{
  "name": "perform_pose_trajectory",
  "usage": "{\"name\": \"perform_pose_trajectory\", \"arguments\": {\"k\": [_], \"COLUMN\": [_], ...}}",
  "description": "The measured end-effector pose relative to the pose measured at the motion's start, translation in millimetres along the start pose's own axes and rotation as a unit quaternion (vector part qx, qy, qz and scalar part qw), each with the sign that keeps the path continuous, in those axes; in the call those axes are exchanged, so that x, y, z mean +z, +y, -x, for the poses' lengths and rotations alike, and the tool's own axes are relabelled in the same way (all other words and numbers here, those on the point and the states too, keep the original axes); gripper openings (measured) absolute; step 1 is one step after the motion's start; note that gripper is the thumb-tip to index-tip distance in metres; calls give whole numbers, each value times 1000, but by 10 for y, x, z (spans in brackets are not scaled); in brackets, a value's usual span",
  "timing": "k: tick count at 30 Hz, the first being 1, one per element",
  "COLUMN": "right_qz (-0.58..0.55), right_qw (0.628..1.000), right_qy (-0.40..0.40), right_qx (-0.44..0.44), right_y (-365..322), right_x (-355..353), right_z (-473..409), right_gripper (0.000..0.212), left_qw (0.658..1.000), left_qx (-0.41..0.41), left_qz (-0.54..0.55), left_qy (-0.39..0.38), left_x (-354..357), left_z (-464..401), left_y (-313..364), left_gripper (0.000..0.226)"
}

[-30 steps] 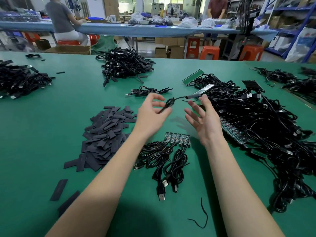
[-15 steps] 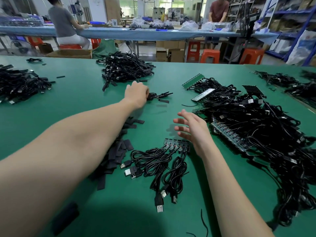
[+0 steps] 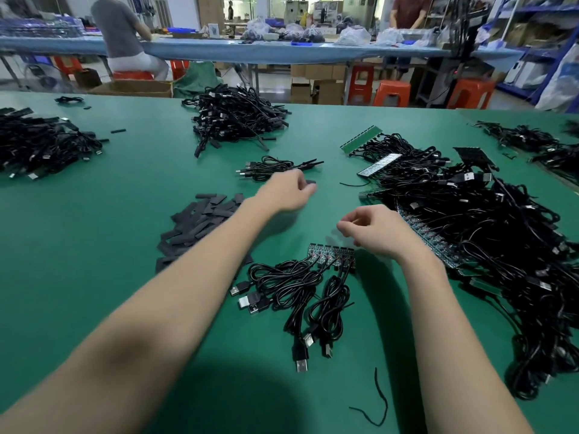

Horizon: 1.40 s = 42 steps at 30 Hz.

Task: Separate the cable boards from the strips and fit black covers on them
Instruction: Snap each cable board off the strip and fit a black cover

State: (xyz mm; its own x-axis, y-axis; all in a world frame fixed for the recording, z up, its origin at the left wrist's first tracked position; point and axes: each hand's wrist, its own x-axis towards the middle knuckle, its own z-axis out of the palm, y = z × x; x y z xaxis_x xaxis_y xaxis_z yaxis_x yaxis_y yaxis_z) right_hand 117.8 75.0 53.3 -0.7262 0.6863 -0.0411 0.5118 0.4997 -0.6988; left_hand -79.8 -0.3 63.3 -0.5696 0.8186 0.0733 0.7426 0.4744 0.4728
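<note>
Head view: short green strip (image 3: 331,255) of boards, black cables attached.

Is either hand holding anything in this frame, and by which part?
The left hand pinches a small black cover by one end at its fingertips. The right hand is curled, with nothing visible in it.

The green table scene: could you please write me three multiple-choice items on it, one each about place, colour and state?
1. The pile of black covers lies where relative to the left hand?
A. its left
B. its right
C. under it

2. The stools beyond the table are
A. blue
B. orange
C. white

3. The right hand is
A. flat on the table
B. loosely curled above the board strip
C. holding a USB plug

Answers: 1 A, the pile sits leftward; 2 B, their seats are orange; 3 B, fingers bent, nothing visibly held.
</note>
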Motion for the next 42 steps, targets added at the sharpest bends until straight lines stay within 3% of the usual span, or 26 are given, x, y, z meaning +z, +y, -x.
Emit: {"name": "perform_pose_trajectory", "arguments": {"k": [4, 6, 9, 12, 14, 18, 24, 32, 34, 37, 39, 42], "right_qz": [148, 90, 9, -103, -221, -411, -360, -453, -482, -520, -513, -530], "right_qw": [986, 989, 990, 985, 965, 899, 915, 869, 852, 827, 835, 825], "right_qy": [-53, -73, -78, -76, -90, -138, -171, -178, -188, -205, -196, -193], "right_qx": [51, 92, 114, 112, 110, 66, 63, 85, 81, 58, 44, 22], "right_y": [-44, -60, -29, 40, 53, 47, 52, 53, 60, 27, 1, -6], "right_x": [-91, -100, -79, -55, -66, -137, -117, -77, -69, -68, -97, -199], "right_z": [-14, -16, -4, 29, 71, 135, 165, 143, 149, 190, 217, 238], "right_gripper": [24, 28, 28, 15, 4, 16, 39, 38, 33, 9, 10, 15], "left_qw": [994, 994, 998, 997, 992, 969, 948, 936, 926, 898, 907, 949], "left_qx": [34, 25, 27, 26, -11, -47, -46, -41, -46, -62, -59, -30], "left_qz": [78, 86, 47, 50, 113, 212, 268, 301, 337, 418, 402, 303], "left_qy": [-65, -54, 22, 44, 58, 115, 168, 177, 162, 124, 111, 86], "left_x": [314, 488, 633, 653, 640, 622, 583, 510, 506, 504, 501, 471], "left_z": [453, 623, 744, 744, 710, 672, 674, 691, 679, 665, 661, 676], "left_y": [252, 334, 436, 467, 445, 426, 481, 564, 571, 576, 546, 484], "left_gripper": [27, 30, 33, 43, 54, 70, 73, 70, 72, 80, 79, 66]}}
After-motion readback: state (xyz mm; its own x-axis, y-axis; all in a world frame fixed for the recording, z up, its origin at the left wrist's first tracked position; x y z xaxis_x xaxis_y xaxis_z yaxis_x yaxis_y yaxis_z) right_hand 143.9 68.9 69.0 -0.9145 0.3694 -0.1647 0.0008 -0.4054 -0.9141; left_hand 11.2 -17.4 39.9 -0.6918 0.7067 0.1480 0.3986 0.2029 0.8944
